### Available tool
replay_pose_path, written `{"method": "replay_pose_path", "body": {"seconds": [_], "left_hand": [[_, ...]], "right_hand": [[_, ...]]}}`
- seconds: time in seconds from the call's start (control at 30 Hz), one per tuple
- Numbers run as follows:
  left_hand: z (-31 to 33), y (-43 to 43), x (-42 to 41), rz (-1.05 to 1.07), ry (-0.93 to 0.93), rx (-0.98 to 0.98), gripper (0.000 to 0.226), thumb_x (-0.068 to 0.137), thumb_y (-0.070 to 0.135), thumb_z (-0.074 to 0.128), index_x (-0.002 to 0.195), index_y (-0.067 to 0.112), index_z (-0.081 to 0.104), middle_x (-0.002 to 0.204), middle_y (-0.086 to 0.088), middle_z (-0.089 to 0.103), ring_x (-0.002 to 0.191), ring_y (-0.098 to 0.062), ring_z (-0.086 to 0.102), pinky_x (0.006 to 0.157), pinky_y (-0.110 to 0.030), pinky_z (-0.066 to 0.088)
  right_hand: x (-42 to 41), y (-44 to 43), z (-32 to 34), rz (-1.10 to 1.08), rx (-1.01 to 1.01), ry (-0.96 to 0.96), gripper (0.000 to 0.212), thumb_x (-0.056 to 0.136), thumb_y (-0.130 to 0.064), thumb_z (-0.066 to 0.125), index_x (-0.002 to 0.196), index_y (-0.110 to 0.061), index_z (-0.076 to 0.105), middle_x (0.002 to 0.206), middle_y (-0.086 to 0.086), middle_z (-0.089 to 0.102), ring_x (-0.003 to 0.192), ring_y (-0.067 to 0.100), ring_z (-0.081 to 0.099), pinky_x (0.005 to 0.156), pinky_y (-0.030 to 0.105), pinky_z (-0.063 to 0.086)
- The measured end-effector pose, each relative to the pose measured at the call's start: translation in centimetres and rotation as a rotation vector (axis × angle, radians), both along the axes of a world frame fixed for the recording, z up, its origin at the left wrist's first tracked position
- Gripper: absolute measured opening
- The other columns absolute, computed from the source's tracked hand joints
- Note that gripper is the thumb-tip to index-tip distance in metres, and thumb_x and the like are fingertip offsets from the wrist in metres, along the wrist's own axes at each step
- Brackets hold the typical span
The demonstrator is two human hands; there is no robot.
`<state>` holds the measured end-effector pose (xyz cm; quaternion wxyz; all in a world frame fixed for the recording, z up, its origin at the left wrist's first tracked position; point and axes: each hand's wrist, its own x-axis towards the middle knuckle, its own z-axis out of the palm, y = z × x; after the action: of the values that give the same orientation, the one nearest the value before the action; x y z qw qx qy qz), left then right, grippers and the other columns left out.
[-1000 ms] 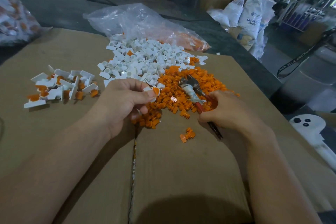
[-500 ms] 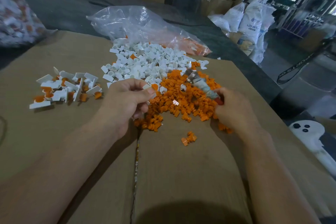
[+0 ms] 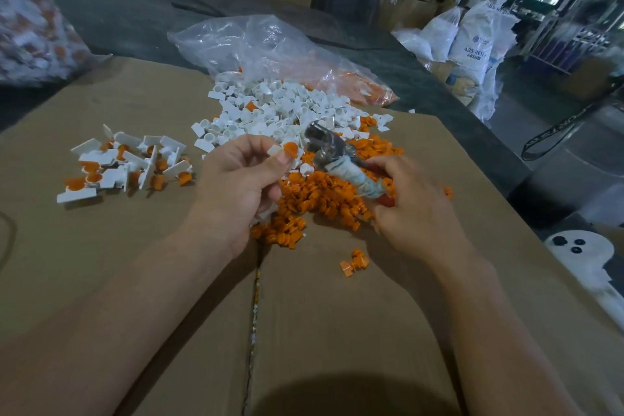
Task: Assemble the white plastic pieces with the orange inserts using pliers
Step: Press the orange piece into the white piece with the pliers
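Two hands up over the orange inserts [image 3: 324, 192]. Left hand [image 3: 236, 186] pinching white piece [image 3: 274, 150] with orange insert [image 3: 289, 149]; right hand [image 3: 408, 209] clenched round pliers [image 3: 341, 162], head just beside it.

A small white piece [image 3: 275, 150] with a round orange insert [image 3: 289, 149] on it is held up above the piles. The pliers [image 3: 341, 159] are lifted and tilted, their metal head near that piece, with a cloth-wrapped handle. Loose white pieces [image 3: 283, 111] lie in a heap behind a heap of orange inserts [image 3: 324, 192]. Finished pieces [image 3: 125, 162] lie to the left.
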<state>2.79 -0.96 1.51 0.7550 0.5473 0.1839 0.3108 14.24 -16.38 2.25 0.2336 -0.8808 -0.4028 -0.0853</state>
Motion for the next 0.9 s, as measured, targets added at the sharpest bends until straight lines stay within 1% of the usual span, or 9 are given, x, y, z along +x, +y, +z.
{"method": "replay_pose_path", "body": {"seconds": [0.07,0.2,0.33,0.4,0.5,0.63,0.73,0.83,0.9], "left_hand": [[0.0,0.0,0.0,-0.002,-0.003,-0.001,0.021,0.082,0.002,0.061,0.068,0.015,0.053,0.061,-0.005,0.056,0.033,-0.003,0.040,0.033,-0.012,0.025],[0.0,-0.1,-0.1,-0.004,0.003,0.007,0.021,0.083,0.002,0.060,0.068,0.016,0.053,0.045,0.008,0.052,0.033,-0.003,0.040,0.032,-0.012,0.027],[0.0,-0.1,-0.1,0.002,0.007,0.018,0.022,0.083,0.002,0.060,0.068,0.016,0.053,0.043,0.009,0.052,0.033,-0.002,0.040,0.032,-0.012,0.027],[-0.1,-0.1,-0.1,0.007,0.013,0.020,0.023,0.083,0.002,0.061,0.067,0.018,0.054,0.044,0.009,0.052,0.033,-0.003,0.040,0.032,-0.012,0.027],[-0.1,0.0,-0.1,0.010,0.017,0.024,0.025,0.083,0.001,0.061,0.066,0.018,0.055,0.046,0.008,0.052,0.033,-0.004,0.040,0.033,-0.012,0.027],[-0.1,-0.1,-0.1,0.007,0.026,0.026,0.023,0.084,0.000,0.060,0.068,0.016,0.054,0.045,0.008,0.053,0.032,-0.004,0.039,0.033,-0.012,0.027],[-0.1,-0.1,-0.2,0.013,0.038,0.027,0.024,0.085,-0.001,0.058,0.067,0.015,0.053,0.043,0.008,0.053,0.031,-0.003,0.036,0.033,-0.011,0.027],[0.0,-0.2,-0.2,0.018,0.037,0.037,0.026,0.086,-0.003,0.056,0.067,0.014,0.050,0.039,0.009,0.050,0.029,-0.002,0.031,0.034,-0.010,0.025],[0.0,-0.2,-0.3,0.022,0.043,0.035,0.026,0.086,-0.003,0.055,0.067,0.013,0.050,0.038,0.009,0.049,0.029,-0.002,0.029,0.033,-0.010,0.024]], "right_hand": [[-0.3,0.2,-0.1,0.020,0.001,0.002,0.042,0.082,-0.016,0.063,0.121,-0.023,0.053,0.109,-0.009,0.050,0.109,0.013,0.045,0.083,0.023,0.033],[-0.7,0.5,-0.2,0.051,-0.010,0.019,0.045,0.081,-0.016,0.064,0.124,-0.022,0.053,0.104,-0.014,0.043,0.109,0.011,0.044,0.082,0.018,0.029],[-0.7,0.6,-0.3,0.063,-0.039,0.039,0.041,0.083,-0.018,0.063,0.122,-0.022,0.053,0.103,-0.014,0.044,0.106,0.009,0.044,0.079,0.020,0.029],[-0.6,0.5,-0.3,0.076,-0.065,0.032,0.033,0.083,-0.018,0.062,0.115,-0.023,0.055,0.100,-0.010,0.050,0.097,0.010,0.045,0.072,0.023,0.031],[-0.8,0.4,-0.1,0.105,-0.084,0.037,0.021,0.081,-0.015,0.061,0.100,-0.022,0.056,0.089,-0.002,0.055,0.082,0.015,0.048,0.062,0.031,0.037],[-1.1,0.5,0.1,0.129,-0.076,0.074,0.008,0.084,-0.018,0.060,0.086,-0.023,0.054,0.068,-0.008,0.050,0.063,0.009,0.045,0.053,0.031,0.035],[-1.3,0.6,0.0,0.127,-0.067,0.099,0.009,0.086,-0.019,0.059,0.081,-0.024,0.053,0.065,-0.007,0.049,0.060,0.009,0.046,0.051,0.032,0.036],[-1.5,0.8,-0.1,0.115,-0.050,0.103,0.017,0.087,-0.019,0.059,0.076,-0.026,0.048,0.061,-0.007,0.047,0.057,0.008,0.044,0.047,0.028,0.032],[-1.6,1.0,-0.1,0.096,-0.066,0.103,0.017,0.087,-0.021,0.059,0.076,-0.026,0.047,0.062,-0.007,0.047,0.057,0.009,0.044,0.046,0.028,0.032]]}}
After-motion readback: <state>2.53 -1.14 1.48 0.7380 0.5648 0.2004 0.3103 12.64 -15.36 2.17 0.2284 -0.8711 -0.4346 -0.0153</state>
